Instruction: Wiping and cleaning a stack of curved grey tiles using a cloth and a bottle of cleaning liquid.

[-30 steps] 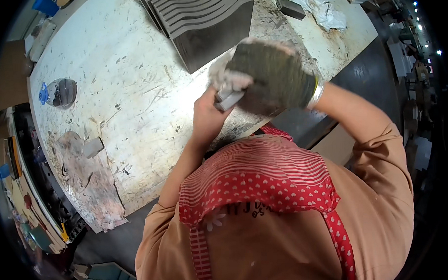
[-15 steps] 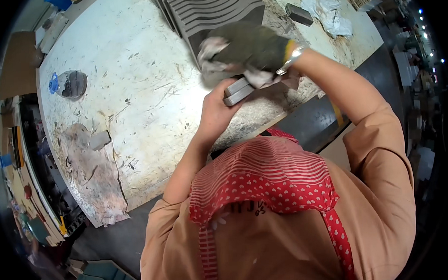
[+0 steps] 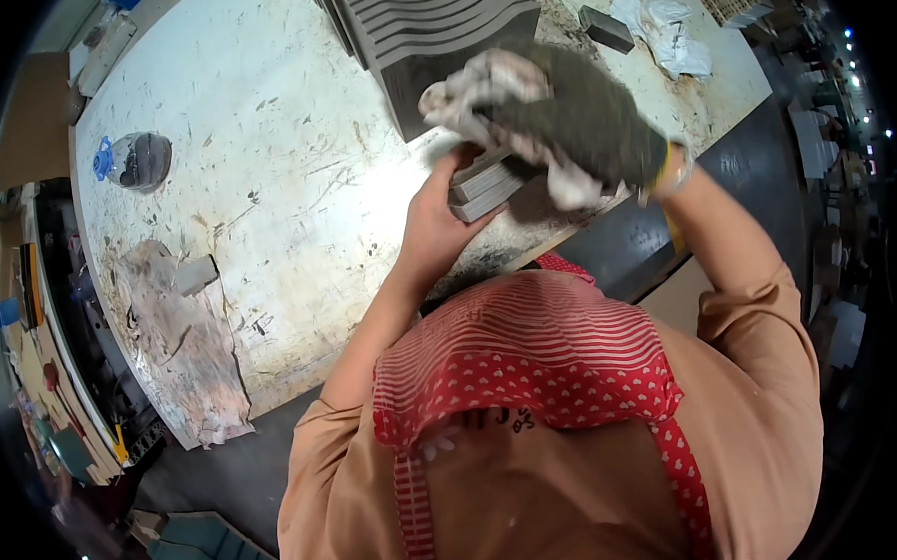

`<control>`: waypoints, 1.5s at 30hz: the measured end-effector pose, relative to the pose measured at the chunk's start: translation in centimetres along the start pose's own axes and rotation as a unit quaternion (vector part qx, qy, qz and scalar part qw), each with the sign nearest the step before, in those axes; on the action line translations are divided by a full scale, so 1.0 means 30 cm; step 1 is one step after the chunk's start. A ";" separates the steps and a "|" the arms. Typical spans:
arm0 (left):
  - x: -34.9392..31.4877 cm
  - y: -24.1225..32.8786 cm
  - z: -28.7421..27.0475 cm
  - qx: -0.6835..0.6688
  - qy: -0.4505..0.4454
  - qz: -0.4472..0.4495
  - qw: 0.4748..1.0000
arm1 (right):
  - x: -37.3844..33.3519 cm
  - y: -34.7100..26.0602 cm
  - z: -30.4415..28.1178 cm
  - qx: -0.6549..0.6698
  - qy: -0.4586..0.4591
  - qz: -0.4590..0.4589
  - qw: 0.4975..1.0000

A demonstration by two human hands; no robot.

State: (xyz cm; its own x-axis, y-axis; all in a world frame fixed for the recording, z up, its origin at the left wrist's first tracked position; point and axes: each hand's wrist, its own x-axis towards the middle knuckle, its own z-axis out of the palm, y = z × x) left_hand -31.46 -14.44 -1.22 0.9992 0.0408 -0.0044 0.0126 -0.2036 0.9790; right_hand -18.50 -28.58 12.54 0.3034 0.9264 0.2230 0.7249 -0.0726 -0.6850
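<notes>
1. Wiping looks like the step in hand: the right hand (image 3: pixel 591 114), in a dark green glove (image 3: pixel 612 133), has a crumpled, pinkish-white rag (image 3: pixel 490 83) over the far part of the grey blocks (image 3: pixel 490 190).
2. Grip first. The bare left hand (image 3: pixel 432 221) clasps the blocks from their left end, thumb and fingers on opposite sides, pinching the layers together. That is a sound hold; keep it firm enough that the layers do not slide on one another.
3. Place matters too. The blocks sit above the near part of the white table (image 3: pixel 271 118), just in front of the stack of wavy-edged boards (image 3: pixel 438 30). Whether they rest on the tabletop or are held clear of it, I cannot tell; resting them would give steadier backing.
4. The glove is closed around the rag, though motion blurs it and its fingers are hard to make out. Bunch in the loose tail hanging on the right so it does not drag.
5. Stroke along the length, away from the bare fingers, with even pressure, and turn to a fresh fold when the rag looks loaded.
6. Mind the elbow room: the boards stand near the rag, so short strokes would be less likely to knock them.
</notes>
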 end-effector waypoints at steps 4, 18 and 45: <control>0.012 -0.017 -0.010 -0.020 0.028 0.194 0.980 | -0.153 -0.017 0.198 -0.234 0.014 0.001 0.972; 0.010 0.034 -0.021 -0.039 0.038 0.050 0.997 | -0.099 -0.072 0.146 -0.226 0.042 -0.001 0.973; 0.008 0.063 -0.138 -0.017 -0.048 0.039 0.998 | -0.120 -0.035 -0.170 -0.256 -0.167 0.173 0.936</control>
State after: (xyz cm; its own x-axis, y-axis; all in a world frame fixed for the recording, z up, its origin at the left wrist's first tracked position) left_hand -31.37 -10.75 1.48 0.9962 -0.0675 0.0548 -0.0656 -0.1699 0.9833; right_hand -17.20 -33.72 15.99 0.4273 0.8721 -0.2384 0.8461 -0.4787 -0.2345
